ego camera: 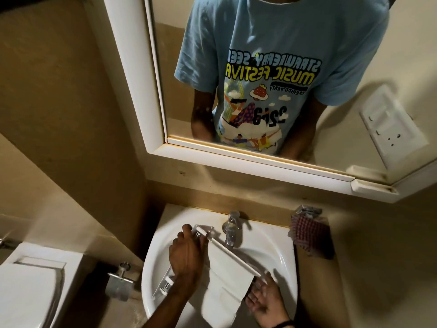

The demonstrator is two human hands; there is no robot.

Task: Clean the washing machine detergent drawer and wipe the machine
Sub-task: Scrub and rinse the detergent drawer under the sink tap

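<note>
The fingers (188, 230) of the left hand (186, 254) are curling over the far rail of the detergent drawer (227, 273) and gripping it. At the lower right of the frame, the right hand (262, 297) is cupping the drawer's near corner, palm up and fingers spread. The drawer is lying tilted across the sink (151, 278) at lower centre, with its upper edge just under the tap (231, 230). Whether water is running, I cannot tell. A good rinse probably means turning the compartments towards the spout and gripping firmly, as wet plastic is likely slippery.
</note>
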